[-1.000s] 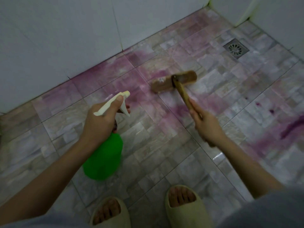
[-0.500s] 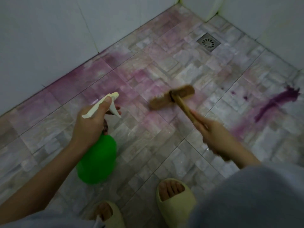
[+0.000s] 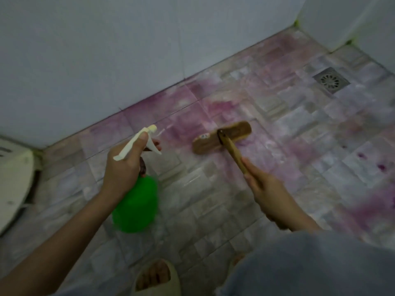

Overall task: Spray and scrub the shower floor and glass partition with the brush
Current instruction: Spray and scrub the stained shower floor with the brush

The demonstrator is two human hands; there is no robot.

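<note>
The right hand (image 3: pixel 269 193) is gripping the brush (image 3: pixel 222 137) by its wooden handle, fingers wrapped tight w/ one finger running up the shaft. The brush head is lying flat on the floor (image 3: pixel 213 210), mid-way along the back wall (image 3: pixel 106 50) edge and a bit off it, right in the pink-stained patch. The left hand (image 3: pixel 124 169) is closed round the neck of the bottle (image 3: pixel 134 206), thumb lying along the top of the white sprayer, a fingertip showing by the trigger; nozzle pointing toward the wall edge, just left of the brush head. The green body is hanging above the floor, not resting on it.

Step in hand, prob: scrubbing the sprayed stain by the wall edge. To do it well:
- keep the head flat so all bristles are biting, not just one end
- short back-and-forth strokes along the grout lines, then across
- press down thru the shaft; that extended finger is helping w/ this
- work the pink toward the drain (image 3: pixel 331 80) in the far right corner, not back over clean tiles
- respray only where it's drying; aim ahead of the head, not onto it

Darker purple spots are sitting near the right edge, still to do. Glass partition isn't in view. Floor's looking wet, so slipper (image 3: pixel 156 278) footing needs care.
</note>
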